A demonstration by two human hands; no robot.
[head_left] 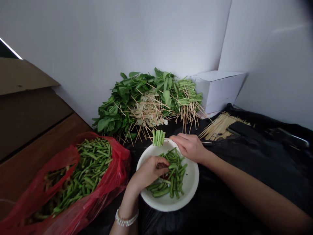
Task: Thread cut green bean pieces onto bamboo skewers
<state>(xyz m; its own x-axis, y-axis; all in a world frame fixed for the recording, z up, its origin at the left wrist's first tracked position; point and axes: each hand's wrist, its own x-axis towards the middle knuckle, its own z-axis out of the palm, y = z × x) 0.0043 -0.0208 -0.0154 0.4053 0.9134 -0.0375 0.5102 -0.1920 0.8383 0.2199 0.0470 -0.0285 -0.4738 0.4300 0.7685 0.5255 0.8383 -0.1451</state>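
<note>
A white bowl (190, 182) holds cut green bean pieces (173, 176). My left hand (149, 171) reaches into the bowl, fingers pinched on one bean piece. My right hand (189, 147) hovers over the bowl's far rim, closed on a thin bamboo skewer (168, 139) that carries several bean pieces (158, 137) threaded side by side at its left end. A bead bracelet (126, 220) sits on my left wrist.
A red plastic bag (73, 182) full of bean pieces lies to the left. Against the wall lie leafy greens (122, 98), finished skewers (188, 94) and a white box (217, 88). Loose bamboo skewers (220, 125) rest on black sheeting at right. A cardboard box (24, 98) is far left.
</note>
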